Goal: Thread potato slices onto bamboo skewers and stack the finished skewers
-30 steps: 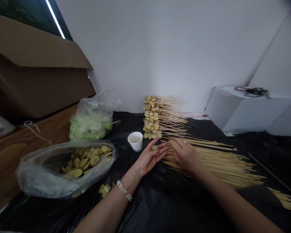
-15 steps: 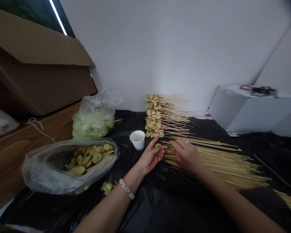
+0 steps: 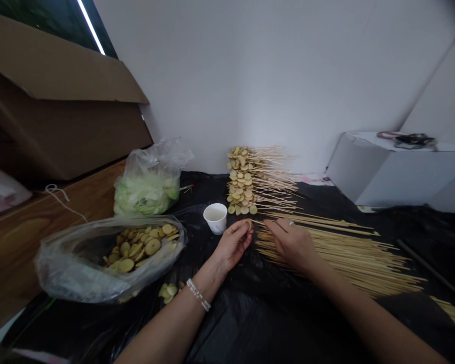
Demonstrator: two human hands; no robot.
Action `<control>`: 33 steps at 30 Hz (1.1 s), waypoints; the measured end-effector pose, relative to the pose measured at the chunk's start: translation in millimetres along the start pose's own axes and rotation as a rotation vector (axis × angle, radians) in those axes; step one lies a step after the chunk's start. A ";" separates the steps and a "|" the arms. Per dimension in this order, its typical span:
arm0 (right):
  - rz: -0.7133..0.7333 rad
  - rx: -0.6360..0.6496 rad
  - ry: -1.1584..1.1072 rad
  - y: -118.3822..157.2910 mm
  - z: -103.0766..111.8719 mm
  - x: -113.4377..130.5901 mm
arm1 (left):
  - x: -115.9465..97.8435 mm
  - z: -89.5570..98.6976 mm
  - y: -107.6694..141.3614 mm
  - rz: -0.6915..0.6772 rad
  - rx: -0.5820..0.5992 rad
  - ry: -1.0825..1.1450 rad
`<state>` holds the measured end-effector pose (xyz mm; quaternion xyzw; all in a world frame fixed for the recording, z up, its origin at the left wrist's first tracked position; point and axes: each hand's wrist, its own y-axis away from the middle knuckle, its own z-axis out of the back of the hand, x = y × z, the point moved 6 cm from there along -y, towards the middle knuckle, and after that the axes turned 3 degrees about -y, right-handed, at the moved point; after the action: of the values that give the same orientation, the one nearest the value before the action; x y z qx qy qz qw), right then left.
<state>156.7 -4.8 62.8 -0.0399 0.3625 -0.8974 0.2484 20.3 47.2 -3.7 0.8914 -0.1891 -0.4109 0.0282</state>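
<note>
1. A cardboard box stands open at the far left, beyond the wooden worktop.
2. A black plastic sheet covers the rest of the worktop.
3. A wide fan of bare bamboo skewers lies right of the hands, below a stack of loaded skewers threaded with slices.
4. A clear plastic bag of potato slices sits left of the hands, with a bag of shredded cabbage behind it.
5. The right hand pinches one skewer between its fingertips.
6. The left hand curls inward, pinching a potato slice at that skewer's tip.
7. A white paper cup stands near the left hand.
</note>
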 end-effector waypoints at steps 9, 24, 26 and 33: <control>-0.018 0.036 -0.011 0.4 0.0 1.8 | -0.3 6.4 -2.9 0.011 -0.134 0.128; -0.028 0.097 0.009 0.6 -4.2 0.7 | -2.0 8.1 -2.2 0.027 -0.113 0.050; -0.031 0.098 0.009 0.7 -4.2 0.8 | -1.9 8.6 -2.6 0.025 -0.118 0.041; -0.025 0.104 0.017 0.9 -5.0 1.5 | -1.5 8.1 -2.3 0.025 -0.124 0.026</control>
<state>154.5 -2.9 58.4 -0.0237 0.3171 -0.9183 0.2358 14.1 50.7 -8.5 0.8908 -0.1740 -0.4098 0.0911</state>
